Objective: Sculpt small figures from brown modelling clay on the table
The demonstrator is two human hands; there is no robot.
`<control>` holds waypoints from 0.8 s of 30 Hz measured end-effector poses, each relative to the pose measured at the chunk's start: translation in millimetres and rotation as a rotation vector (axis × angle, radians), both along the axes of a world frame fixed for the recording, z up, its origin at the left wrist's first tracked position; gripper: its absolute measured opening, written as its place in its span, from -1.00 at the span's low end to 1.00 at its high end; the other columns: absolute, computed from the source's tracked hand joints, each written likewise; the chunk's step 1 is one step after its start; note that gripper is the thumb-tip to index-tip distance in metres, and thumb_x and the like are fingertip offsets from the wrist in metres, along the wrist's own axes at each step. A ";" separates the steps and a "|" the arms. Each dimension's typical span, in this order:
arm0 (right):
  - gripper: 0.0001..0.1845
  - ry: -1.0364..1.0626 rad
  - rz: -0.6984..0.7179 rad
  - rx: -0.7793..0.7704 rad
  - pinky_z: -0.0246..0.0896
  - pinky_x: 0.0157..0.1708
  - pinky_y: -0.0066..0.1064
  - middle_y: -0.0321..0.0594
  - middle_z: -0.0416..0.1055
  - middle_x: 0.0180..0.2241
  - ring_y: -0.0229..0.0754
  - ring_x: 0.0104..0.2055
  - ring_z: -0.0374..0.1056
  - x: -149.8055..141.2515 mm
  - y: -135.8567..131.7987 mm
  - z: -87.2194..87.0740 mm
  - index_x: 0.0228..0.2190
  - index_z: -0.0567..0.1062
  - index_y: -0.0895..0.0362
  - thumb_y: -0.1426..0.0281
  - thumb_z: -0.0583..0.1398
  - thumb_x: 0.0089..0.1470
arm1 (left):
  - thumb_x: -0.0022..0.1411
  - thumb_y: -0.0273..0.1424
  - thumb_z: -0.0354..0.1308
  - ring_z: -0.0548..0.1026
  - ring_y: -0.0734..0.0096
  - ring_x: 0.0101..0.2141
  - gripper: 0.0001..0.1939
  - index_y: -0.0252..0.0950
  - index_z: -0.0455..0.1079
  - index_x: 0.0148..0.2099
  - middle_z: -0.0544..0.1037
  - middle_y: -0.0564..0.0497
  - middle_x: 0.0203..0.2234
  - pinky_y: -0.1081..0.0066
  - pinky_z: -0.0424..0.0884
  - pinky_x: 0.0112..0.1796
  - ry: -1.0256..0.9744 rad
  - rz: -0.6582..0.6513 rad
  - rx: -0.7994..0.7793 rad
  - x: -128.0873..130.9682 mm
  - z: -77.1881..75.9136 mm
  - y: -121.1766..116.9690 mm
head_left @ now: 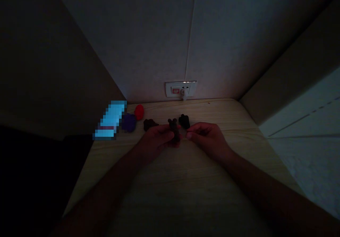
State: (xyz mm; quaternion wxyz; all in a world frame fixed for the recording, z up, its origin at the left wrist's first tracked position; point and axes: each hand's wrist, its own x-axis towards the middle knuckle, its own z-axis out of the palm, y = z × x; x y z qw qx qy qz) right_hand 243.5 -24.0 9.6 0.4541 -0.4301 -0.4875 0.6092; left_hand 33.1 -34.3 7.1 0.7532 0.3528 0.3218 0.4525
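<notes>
- A pale grey wall with one vertical seam rises at the back, and a pale panelled surface slants down on the right; the room is dim, nearly black at the left edge
- A light wood-grain counter with a rounded far corner butts against the wall, its near part deep in shadow
- The person's left hand has thumb and fingers closed around a small dark brown figure with two round knobs on top, held upright over the middle of the counter
- The person's right hand is just beside it, thumb and forefinger drawn close together; whether anything sits between them cannot be told in this light
- A light, steady left grip seems best, since the figure looks soft and could dent; tilting it toward the glowing pale blue slab at the counter's left might help the eye
- A white socket plate on the wall carries a reddish square switch and a pale plug
- Small lumps lie near the wall: purple, dark brown, rounded red touching or almost touching the purple, and black close to the right fingertips, so small, careful movements there look wise
</notes>
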 end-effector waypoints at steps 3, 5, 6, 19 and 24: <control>-0.78 -0.015 0.024 0.033 0.22 -0.50 -0.48 -0.32 0.54 -0.57 -0.35 -0.54 0.34 0.3 0.5 -1.1 -0.46 0.68 0.11 0.26 0.50 -0.11 | 0.09 -0.34 0.47 0.58 0.31 -0.35 -0.69 -0.37 0.65 -0.12 0.66 -0.14 -0.31 0.28 0.48 -0.25 0.039 -0.011 0.031 0.5 -1.1 -0.4; -0.76 0.000 0.051 0.051 0.30 -0.44 -0.44 -0.26 0.59 -0.49 -0.31 -0.50 0.39 0.5 1.4 -2.8 -0.36 0.69 0.12 0.20 0.45 -0.01 | 0.12 -0.30 0.45 0.56 0.33 -0.37 -0.71 -0.38 0.64 -0.15 0.66 -0.14 -0.32 0.29 0.46 -0.26 0.097 -0.034 0.084 0.7 -3.0 -0.4; -0.73 0.012 0.057 0.058 0.34 -0.40 -0.41 -0.23 0.61 -0.45 -0.28 -0.46 0.42 0.6 1.9 -3.7 -0.31 0.70 0.11 0.18 0.43 0.03 | 0.13 -0.28 0.44 0.56 0.33 -0.37 -0.71 -0.38 0.64 -0.15 0.65 -0.14 -0.31 0.30 0.45 -0.26 0.137 -0.047 0.110 0.6 -4.0 -0.2; -0.69 0.027 0.023 0.045 0.39 -0.36 -0.39 -0.31 0.59 -0.49 -0.25 -0.45 0.47 0.1 2.9 -3.0 -0.49 0.60 0.08 0.31 0.57 -0.28 | 0.17 -0.22 0.40 0.57 0.32 -0.36 -0.67 -0.35 0.64 -0.11 0.66 -0.12 -0.34 0.32 0.44 -0.25 0.254 -0.082 0.159 -1.3 -5.0 -0.4; -0.69 -0.027 0.014 0.032 0.18 -0.54 -0.46 -0.32 0.49 -0.59 -0.33 -0.57 0.30 0.3 2.4 -2.1 -0.47 0.60 0.12 0.18 0.49 -0.09 | 0.16 -0.27 0.42 0.59 0.27 -0.35 -0.67 -0.41 0.62 -0.12 0.68 -0.20 -0.30 0.26 0.48 -0.25 0.092 -0.044 0.027 0.0 -4.0 -0.5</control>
